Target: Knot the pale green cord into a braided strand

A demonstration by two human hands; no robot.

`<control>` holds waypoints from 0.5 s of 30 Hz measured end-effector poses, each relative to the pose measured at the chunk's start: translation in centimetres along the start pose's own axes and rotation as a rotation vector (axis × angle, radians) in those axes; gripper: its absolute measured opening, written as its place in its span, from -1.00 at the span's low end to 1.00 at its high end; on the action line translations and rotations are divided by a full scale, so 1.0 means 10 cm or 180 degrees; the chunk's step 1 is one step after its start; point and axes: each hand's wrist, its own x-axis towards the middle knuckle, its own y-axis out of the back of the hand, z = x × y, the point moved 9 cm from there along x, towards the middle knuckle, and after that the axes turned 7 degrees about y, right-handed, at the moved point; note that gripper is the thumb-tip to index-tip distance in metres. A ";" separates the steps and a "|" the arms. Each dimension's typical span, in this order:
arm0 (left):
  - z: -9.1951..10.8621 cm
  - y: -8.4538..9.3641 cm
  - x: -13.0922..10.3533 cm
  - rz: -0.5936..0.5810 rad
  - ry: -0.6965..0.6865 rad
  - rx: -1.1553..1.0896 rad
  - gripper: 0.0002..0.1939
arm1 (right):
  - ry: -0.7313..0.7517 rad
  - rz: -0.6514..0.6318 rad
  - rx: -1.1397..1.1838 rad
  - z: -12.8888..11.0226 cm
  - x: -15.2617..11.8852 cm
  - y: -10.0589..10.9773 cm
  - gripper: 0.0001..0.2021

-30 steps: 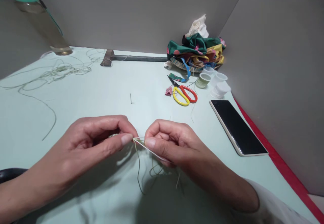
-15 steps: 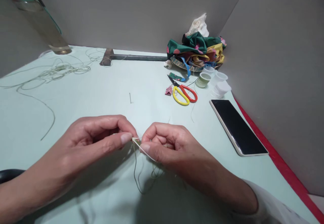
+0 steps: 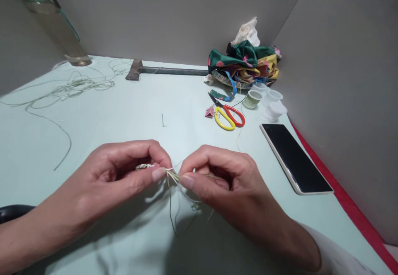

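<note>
Between thumb and forefinger, my left hand (image 3: 130,171) pinches a braided cord (image 3: 144,166), whose pale knotted length shows inside the curled fingers. Loose green and white threads (image 3: 173,175) fan out from the pinch toward my right hand (image 3: 217,175). That hand is closed too, its thumb and forefinger pressed on the threads a short way to the right. One green thread (image 3: 171,208) hangs down between the hands, and a small tangle of thread (image 3: 195,205) dangles below the right thumb. Part of the cord is hidden by the fingers.
Scissors (image 3: 228,115) with red and yellow handles lie beyond my right hand, near thread spools (image 3: 252,99) and a phone (image 3: 297,159). A hammer (image 3: 174,71), heaped patterned fabric (image 3: 245,59), a bottle (image 3: 59,30), loose thread (image 3: 77,86) and a pin (image 3: 162,120) are farther back.
My right hand has drawn slightly right and its fingers now pinch a gathered bunch of threads. More of the braided cord shows in my left hand. The view has shifted a little.
</note>
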 end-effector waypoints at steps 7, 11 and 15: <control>0.04 -0.01 -0.01 0.0008 -0.0062 -0.0015 -0.73 | 0.0296 -0.0013 -0.0874 -0.04 0.03 0.04 -0.82; 0.09 -0.01 -0.02 0.0137 -0.0110 0.0137 -0.74 | 0.0550 -0.0091 -0.1418 -0.08 0.07 0.09 -0.68; 0.13 0.00 -0.04 0.0275 -0.0162 0.0270 -0.74 | 0.0672 0.0236 -0.1455 -0.15 0.09 0.21 -0.84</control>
